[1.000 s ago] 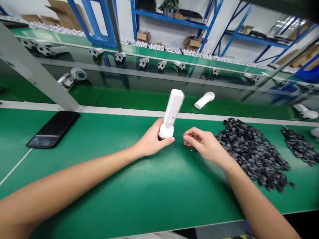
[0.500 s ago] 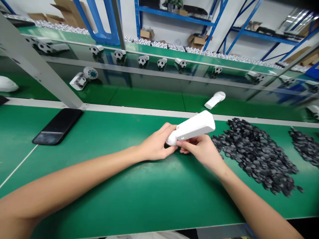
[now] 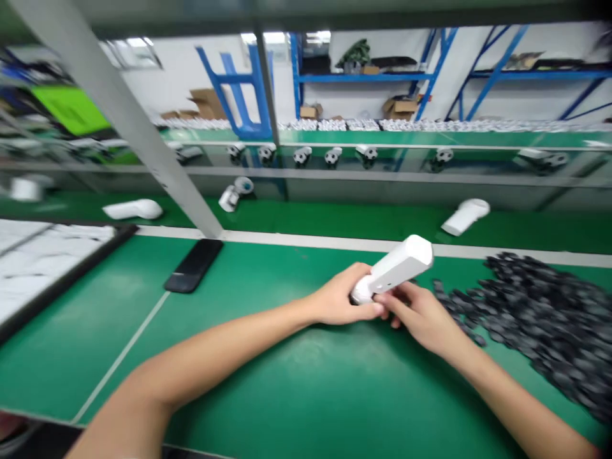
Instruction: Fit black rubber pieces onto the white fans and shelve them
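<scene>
Both hands are around a white plastic housing [image 3: 400, 266], a long blocky body with a rounded end, held tilted above the green bench. My left hand [image 3: 340, 296] wraps its rounded lower end, thumb along the near side. Beneath the body, my right hand [image 3: 417, 313] has its thumb and fingers pinched against the housing close to the left thumb. Whether a small part sits between those right fingertips is hidden. Just right of this hand spreads a heap of small flat black pieces [image 3: 540, 319].
A black phone [image 3: 195, 266] lies on the bench at left, beside a metal post [image 3: 162, 172]. Further left is a black-edged tray [image 3: 57, 261] with white parts. White housings [image 3: 466, 217] and several football-patterned units [image 3: 302, 155] line the conveyor [image 3: 335, 220] beyond the bench's pale rail.
The view has swung left and up, so the bench contents appear shifted right and the tray has come into sight. Both hands keep hold of the housing, with little change in grip.
</scene>
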`<state>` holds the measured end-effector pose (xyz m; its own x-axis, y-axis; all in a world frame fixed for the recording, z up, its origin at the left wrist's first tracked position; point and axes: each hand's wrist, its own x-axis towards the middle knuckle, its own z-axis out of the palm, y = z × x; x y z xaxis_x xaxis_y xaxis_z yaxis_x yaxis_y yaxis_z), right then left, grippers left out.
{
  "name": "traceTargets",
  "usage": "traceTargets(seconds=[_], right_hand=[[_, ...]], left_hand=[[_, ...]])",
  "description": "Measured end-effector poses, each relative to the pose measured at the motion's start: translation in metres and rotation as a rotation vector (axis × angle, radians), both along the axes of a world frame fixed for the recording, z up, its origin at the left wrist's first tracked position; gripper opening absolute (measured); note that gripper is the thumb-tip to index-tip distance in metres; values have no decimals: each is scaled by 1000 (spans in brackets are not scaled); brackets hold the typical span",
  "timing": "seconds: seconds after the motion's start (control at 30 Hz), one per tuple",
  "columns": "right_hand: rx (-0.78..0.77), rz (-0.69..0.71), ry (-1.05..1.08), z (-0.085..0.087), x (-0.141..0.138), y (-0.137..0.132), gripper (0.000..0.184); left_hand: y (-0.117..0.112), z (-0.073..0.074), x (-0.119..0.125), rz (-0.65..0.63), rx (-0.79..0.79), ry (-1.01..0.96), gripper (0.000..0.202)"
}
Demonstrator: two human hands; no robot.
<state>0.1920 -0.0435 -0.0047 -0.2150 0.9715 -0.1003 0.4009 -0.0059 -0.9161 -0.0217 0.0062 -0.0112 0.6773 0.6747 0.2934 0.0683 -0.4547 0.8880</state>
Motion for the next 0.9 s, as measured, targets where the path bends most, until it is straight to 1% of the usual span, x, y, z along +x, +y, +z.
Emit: traceTargets(seconds=[0.07, 0.13, 0.17, 0.23, 0.3, 0.33, 0.4, 0.43, 0.5, 0.6, 0.7, 0.77, 0.83, 0.9], right_hand=[[68, 89, -32, 3, 8, 0, 42], [134, 121, -59, 8, 20, 2, 44], [166, 109, -76, 11, 28, 3, 45], [224, 39, -102, 19, 44, 6, 47], [270, -52, -136, 26, 62, 11, 49], [286, -86, -186, 29, 72, 14, 49], [294, -103, -370, 31, 89, 20, 46], [297, -84, -444, 31, 97, 22, 42], [306, -4, -548, 28, 107, 26, 34], [332, 83, -619, 19, 109, 30, 28], [349, 69, -680, 11, 99, 35, 27], [357, 59, -713, 9, 94, 36, 26], [360, 59, -727, 9, 94, 36, 23], [353, 71, -728, 13, 96, 33, 19]], left_hand=[[4, -3, 1, 20, -129, -84, 46], [9, -7, 3, 119, -196, -122, 42], [11, -7, 4, 178, -224, -124, 42], [15, -5, 4, 277, -282, -115, 45], [21, -1, 2, 322, -319, -112, 51], [26, 1, 0, 337, -330, -113, 53], [38, 4, -5, 369, -336, -95, 54], [46, 5, -8, 386, -333, -74, 54], [66, 8, -15, 441, -307, -14, 55], [104, 18, -29, 586, -235, 111, 54], [146, 33, -50, 746, -129, 304, 51], [170, 42, -67, 837, -40, 462, 54], [187, 47, -81, 879, 18, 615, 56], [199, 48, -89, 876, 51, 737, 58]])
